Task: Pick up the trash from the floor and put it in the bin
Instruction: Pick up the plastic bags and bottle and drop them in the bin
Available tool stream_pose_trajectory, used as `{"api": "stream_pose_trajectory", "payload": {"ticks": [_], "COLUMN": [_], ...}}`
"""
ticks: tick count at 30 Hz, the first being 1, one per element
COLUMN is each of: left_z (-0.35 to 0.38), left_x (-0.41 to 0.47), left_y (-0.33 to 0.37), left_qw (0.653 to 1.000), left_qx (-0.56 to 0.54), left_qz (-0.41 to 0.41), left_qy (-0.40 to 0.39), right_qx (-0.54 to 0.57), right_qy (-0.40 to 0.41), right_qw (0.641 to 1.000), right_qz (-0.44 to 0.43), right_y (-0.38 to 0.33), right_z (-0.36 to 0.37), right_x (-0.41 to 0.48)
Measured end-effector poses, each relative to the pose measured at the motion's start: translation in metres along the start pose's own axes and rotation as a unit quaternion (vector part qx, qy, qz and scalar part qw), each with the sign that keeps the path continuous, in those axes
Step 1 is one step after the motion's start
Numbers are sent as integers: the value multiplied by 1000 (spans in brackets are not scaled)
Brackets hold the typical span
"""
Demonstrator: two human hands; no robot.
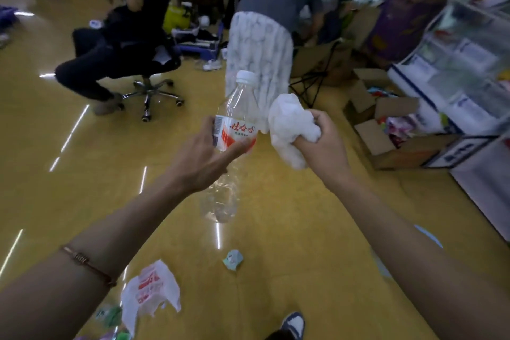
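With both hands full, we have no spare grip, and that's the main risk. Our left hand (205, 148) wraps thumb and fingers around the labelled middle of a clear, empty plastic bottle with a white cap and red-and-white label (234, 130), held cap-up over the yellow floor (289, 229). Our right hand (323, 143) is closed tight on a crumpled white wad of tissue paper (289, 127); the two items are just beside each other.

Still on the floor near the bottom edge: a white plastic bag with red print (150, 288), a small crumpled pale-green scrap (233, 259), some green wrappers (110, 315) at the lower left.

No bin is clearly in view, so we can't tell where the drop goes.

Failure modes as we see them:
- the thin bottle buckles or slips out if we squeeze harder
- loose tissue tails shed bits
- grabbing more trash now means dropping something
- seated person's wheeled office chair (150, 94) ahead could snag us in transit
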State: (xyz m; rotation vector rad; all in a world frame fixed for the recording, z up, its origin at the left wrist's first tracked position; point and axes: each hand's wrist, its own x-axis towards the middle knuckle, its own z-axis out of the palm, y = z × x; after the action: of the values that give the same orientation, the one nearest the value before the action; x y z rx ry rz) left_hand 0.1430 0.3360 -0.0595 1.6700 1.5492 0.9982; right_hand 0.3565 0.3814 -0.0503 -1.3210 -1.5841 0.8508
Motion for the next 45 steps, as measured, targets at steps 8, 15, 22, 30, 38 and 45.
{"api": "stream_pose_trajectory", "payload": {"ticks": [8, 15, 22, 30, 38, 45], "left_z": [86, 183, 293, 396, 456, 500], "left_x": [12, 22, 22, 14, 16, 52], "left_y": [72, 153, 224, 276, 303, 307], "left_qw": [992, 979, 968, 960, 954, 944], "left_qx": [16, 38, 9, -34, -38, -32], "left_qz": [90, 142, 175, 183, 169, 172], "left_qy": [-91, -144, -182, -209, -246, -278], "right_qx": [-33, -65, -103, -124, -165, -169], "right_qy": [116, 193, 249, 295, 314, 326], "right_qw": [993, 978, 962, 945, 931, 923], "right_qz": [16, 33, 52, 69, 85, 114], "right_y": [14, 35, 69, 117, 148, 178], "right_z": [-122, -242, -366, -464, -521, -540], "right_x": [-48, -82, -113, -154, -170, -155]}}
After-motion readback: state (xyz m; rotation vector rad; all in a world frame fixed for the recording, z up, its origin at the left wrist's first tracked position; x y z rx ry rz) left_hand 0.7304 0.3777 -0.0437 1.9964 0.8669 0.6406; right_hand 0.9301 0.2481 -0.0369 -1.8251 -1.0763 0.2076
